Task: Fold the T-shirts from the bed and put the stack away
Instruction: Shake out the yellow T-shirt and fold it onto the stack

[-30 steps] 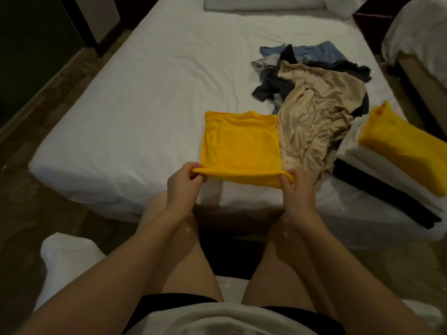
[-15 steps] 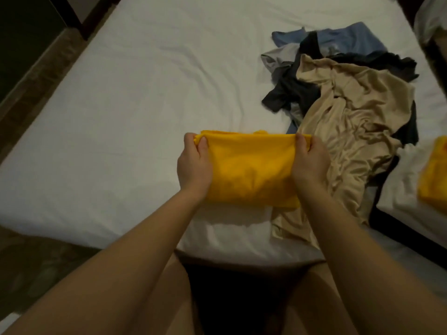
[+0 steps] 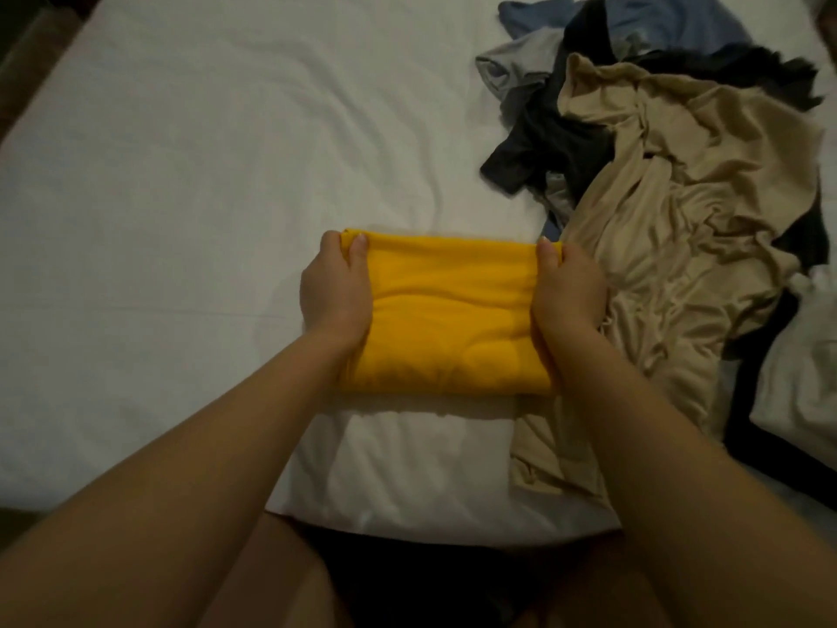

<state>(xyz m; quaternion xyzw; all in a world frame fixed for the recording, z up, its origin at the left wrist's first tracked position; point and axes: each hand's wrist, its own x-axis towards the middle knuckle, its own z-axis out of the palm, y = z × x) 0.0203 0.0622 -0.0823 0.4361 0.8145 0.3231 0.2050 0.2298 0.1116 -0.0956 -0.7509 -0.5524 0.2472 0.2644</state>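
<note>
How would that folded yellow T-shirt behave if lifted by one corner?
Probably floppy: the yellow T-shirt ripples and dents between the left hand and right hand. Lifted by one corner, its folds would likely fall open. The cloth looks thin, so probably light.

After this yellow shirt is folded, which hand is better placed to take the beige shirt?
The right hand, probably: it grips the right edge of the yellow shirt, directly beside the beige shirt. The left hand grips the far edge.

Yellow T-shirt [image 3: 448, 319]: folded into a flat rectangle, lying on the white bed [image 3: 181, 174] by its near edge. Unfolded T-shirts heaped just to its right: beige T-shirt [image 3: 679, 219] uppermost, black T-shirt [image 3: 543, 147], grey T-shirt [image 3: 512, 70] and blue T-shirt [image 3: 670, 20] farther back.
</note>
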